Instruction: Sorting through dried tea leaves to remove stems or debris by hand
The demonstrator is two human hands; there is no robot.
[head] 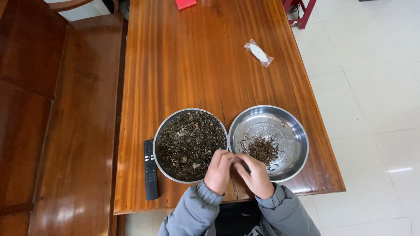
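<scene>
Two round steel bowls stand side by side near the table's front edge. The left bowl [162, 131] is full of dark dried leaves [188, 140]. The right bowl [293, 126] holds a small heap of thin dark stems [262, 149]. My left hand [218, 171] and my right hand [254, 175] meet fingertip to fingertip over the gap between the bowls, fingers curled in as if pinching something small; what they hold is too small to make out. Grey jacket sleeves [280, 209] cover both wrists.
A black remote control [150, 169] lies left of the leaf bowl. A small clear wrapped white packet [259, 53] rests further back on the wooden table [192, 61], a red object [185, 3] at its far edge. A wooden bench [83, 109] runs along the left; white tiled floor [372, 87] lies right.
</scene>
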